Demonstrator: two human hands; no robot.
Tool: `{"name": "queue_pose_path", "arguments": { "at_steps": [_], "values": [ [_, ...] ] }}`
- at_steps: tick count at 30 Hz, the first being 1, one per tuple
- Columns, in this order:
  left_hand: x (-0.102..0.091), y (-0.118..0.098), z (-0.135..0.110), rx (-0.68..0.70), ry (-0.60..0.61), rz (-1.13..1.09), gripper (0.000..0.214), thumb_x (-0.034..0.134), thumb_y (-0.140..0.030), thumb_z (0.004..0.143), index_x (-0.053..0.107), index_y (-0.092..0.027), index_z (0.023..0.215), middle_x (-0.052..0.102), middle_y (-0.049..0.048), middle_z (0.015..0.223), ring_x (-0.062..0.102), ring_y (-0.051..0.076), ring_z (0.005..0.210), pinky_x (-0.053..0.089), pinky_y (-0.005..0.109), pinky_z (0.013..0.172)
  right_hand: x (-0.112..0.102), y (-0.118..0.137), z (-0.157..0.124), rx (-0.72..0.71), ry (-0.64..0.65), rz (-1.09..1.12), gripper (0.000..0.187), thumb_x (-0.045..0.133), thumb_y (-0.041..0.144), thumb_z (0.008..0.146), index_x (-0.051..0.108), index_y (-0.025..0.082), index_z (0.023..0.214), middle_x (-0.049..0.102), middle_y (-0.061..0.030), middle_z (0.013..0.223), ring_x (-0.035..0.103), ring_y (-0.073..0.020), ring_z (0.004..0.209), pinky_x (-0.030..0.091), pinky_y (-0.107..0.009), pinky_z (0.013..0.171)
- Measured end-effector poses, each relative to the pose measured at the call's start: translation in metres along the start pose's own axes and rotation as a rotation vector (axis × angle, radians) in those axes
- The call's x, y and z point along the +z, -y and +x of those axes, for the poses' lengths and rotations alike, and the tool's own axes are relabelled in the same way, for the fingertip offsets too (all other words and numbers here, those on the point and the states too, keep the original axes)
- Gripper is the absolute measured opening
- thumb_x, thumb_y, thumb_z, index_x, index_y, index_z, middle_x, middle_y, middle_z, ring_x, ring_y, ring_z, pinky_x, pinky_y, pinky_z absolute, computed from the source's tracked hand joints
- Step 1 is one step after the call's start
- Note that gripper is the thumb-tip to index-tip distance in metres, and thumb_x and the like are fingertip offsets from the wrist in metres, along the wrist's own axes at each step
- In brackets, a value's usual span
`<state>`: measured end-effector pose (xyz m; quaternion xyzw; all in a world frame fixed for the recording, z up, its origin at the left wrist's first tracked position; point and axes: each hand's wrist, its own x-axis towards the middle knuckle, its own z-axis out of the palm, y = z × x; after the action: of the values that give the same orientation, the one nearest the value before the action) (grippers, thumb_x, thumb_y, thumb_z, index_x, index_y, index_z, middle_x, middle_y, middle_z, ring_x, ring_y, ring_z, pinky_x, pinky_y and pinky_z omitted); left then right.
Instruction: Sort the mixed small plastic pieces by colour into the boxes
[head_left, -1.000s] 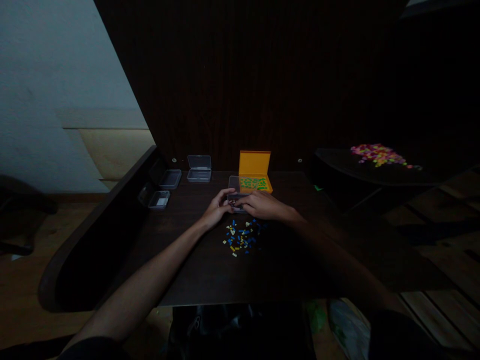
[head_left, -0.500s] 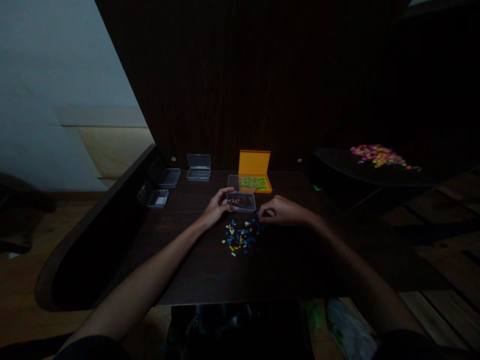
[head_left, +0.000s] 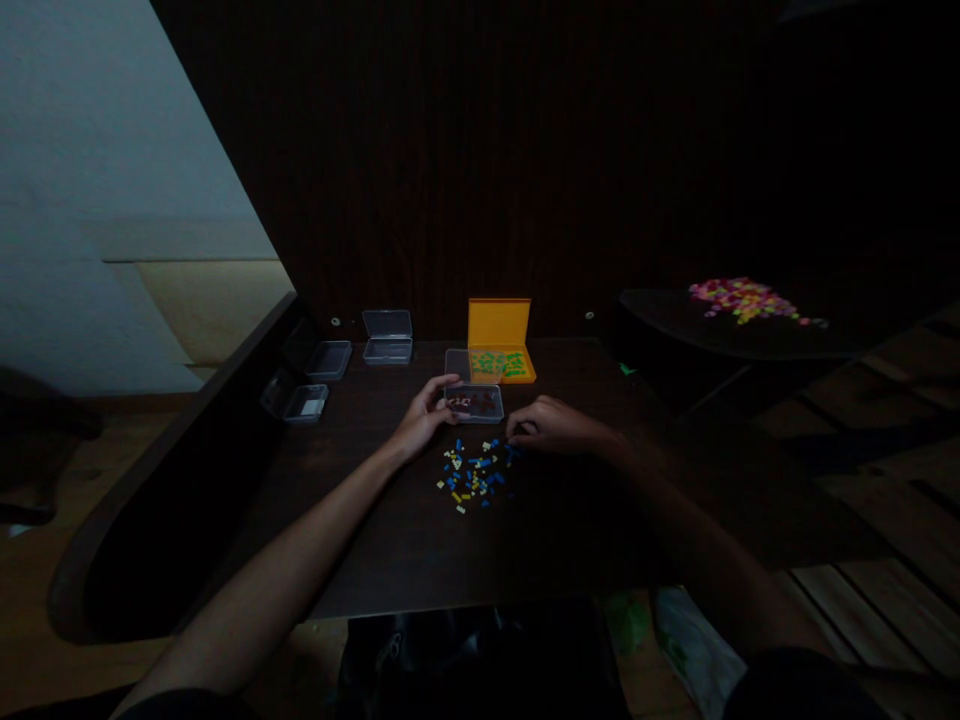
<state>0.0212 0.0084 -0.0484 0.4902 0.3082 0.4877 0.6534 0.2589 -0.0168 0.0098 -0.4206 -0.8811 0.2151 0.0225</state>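
Observation:
My left hand [head_left: 425,415] grips the left side of a clear plastic box [head_left: 491,405] whose lid stands open. Small dark reddish pieces lie inside that box. Just right of it, my right hand [head_left: 546,424] is low over the table with its fingers pinched together; whatever is between them is too small and dark to make out. Below both hands spreads a loose pile of tiny building bricks [head_left: 474,478], blue, yellow and cream. Behind the clear box stands an open orange box [head_left: 500,322] holding green pieces.
Open clear boxes stand at the table's left: one at the back [head_left: 388,348], another [head_left: 330,360] beside it, and a smaller one [head_left: 306,403] with a white piece inside. A raised dark side panel [head_left: 172,480] borders the left. Colourful small pieces [head_left: 746,300] lie on a surface at right.
The view has shifted slightly, moving everything a little to the left. My left hand keeps its hold on the clear box, and my right hand stays pinched near the bricks.

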Motion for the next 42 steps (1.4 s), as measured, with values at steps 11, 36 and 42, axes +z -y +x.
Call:
{"name": "queue_pose_path", "arguments": {
  "at_steps": [11, 36, 42],
  "values": [
    [0.001, -0.002, 0.0, -0.018, -0.018, 0.003, 0.059, 0.06, -0.002, 0.053, 0.058, -0.021, 0.11, 0.059, 0.004, 0.121, 0.06, 0.018, 0.098, 0.049, 0.029, 0.083, -0.006, 0.012, -0.004, 0.048, 0.036, -0.036, 0.024, 0.058, 0.033, 0.084, 0.071, 0.022, 0.102, 0.063, 0.0003, 0.068, 0.053, -0.0122, 0.059, 0.033, -0.023, 0.06],
    [0.003, -0.002, 0.0, -0.022, -0.019, -0.004, 0.06, 0.06, -0.003, 0.053, 0.058, -0.021, 0.11, 0.059, 0.0038, 0.12, 0.061, 0.018, 0.098, 0.05, 0.031, 0.085, 0.002, 0.005, 0.0, 0.063, -0.013, -0.019, 0.019, 0.058, 0.03, 0.084, 0.071, 0.02, 0.093, 0.06, 0.0026, 0.063, 0.049, -0.0109, 0.056, 0.031, -0.022, 0.06],
    [0.001, 0.0, 0.0, -0.012, -0.019, 0.012, 0.06, 0.061, -0.004, 0.054, 0.058, -0.021, 0.112, 0.059, 0.0045, 0.121, 0.06, 0.019, 0.101, 0.048, 0.034, 0.089, 0.001, 0.004, 0.0, 0.063, -0.001, -0.003, 0.022, 0.057, 0.032, 0.085, 0.072, 0.02, 0.094, 0.06, 0.002, 0.063, 0.051, -0.0107, 0.057, 0.031, -0.022, 0.058]
  ]
}}
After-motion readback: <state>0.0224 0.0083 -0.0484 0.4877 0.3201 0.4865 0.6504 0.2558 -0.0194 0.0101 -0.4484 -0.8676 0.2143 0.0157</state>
